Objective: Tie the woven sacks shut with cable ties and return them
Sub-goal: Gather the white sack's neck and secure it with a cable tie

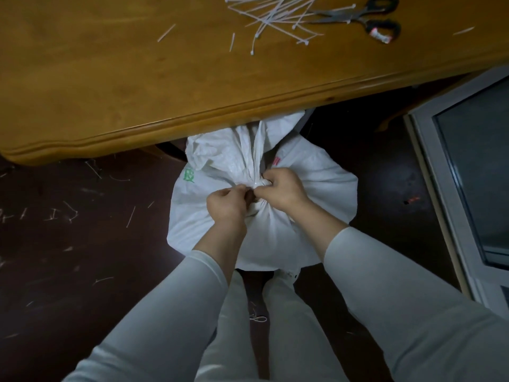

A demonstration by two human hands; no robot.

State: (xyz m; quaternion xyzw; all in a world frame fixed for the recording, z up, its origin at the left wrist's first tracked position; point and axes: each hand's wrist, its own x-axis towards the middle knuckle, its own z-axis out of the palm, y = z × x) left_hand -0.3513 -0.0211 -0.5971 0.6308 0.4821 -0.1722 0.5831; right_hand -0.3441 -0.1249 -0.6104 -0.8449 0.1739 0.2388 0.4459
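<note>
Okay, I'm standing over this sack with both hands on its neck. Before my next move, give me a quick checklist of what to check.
1. Neck gathered: ok. The sack is bunched into a narrow neck between the hands.
2. Right hand hold: ok. It grips the neck.
3. Left hand hold: ok. Its fingers pinch at the neck, beside the right hand.
4. Tie locked round the neck: cannot tell. The fingers hide that spot.
5. Spare ties: ok. A loose pile lies on the table.
6. Scissors: ok. They are on the table, touching the pile.
</note>
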